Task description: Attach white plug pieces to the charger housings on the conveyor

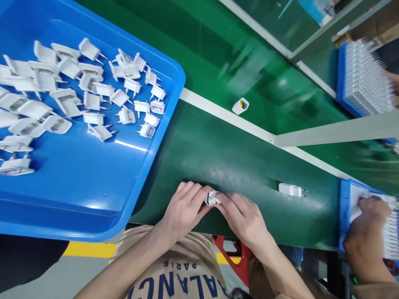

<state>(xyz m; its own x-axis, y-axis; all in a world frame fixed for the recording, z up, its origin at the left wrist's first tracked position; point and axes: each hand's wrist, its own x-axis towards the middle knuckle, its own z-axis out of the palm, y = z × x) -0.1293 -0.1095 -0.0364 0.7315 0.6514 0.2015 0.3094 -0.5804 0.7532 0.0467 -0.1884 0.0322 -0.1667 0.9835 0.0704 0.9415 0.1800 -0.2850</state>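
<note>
Near the close edge of the green worktop [218, 143], the left hand [187, 207] and the right hand [245, 216] pinch one small white plug [213, 198] between them. To the right, another person's hand [372, 211] reaches over a blue box [344, 207] of white plugs. A second plug [289, 189] lies nearer, its pins facing right. On the left sits a big blue tray [124, 187] with lots of white plug parts [93, 89]. Farther off, past a white strip [218, 111], lies a white case [240, 106] with something yellow inside.
</note>
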